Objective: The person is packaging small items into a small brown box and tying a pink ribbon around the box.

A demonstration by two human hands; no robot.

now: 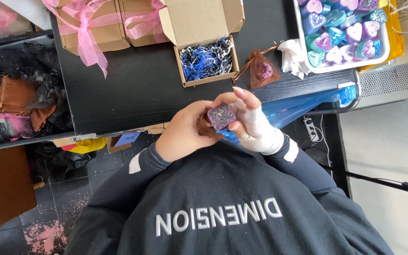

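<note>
Black wooden table fills the far side, with dark floor tiles near. Both hands meet just past its near edge. The left hand curls its fingers around a small purple glittery square block. The right hand, wrapped in white bandage, pinches the same block with bent fingers. Farther away sits an open brown cardboard box with blue paper shreds.

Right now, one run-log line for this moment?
both hands: hold purple glittery block | beyond: open box of shredded paper | orange pouch | tray of hearts
</note>
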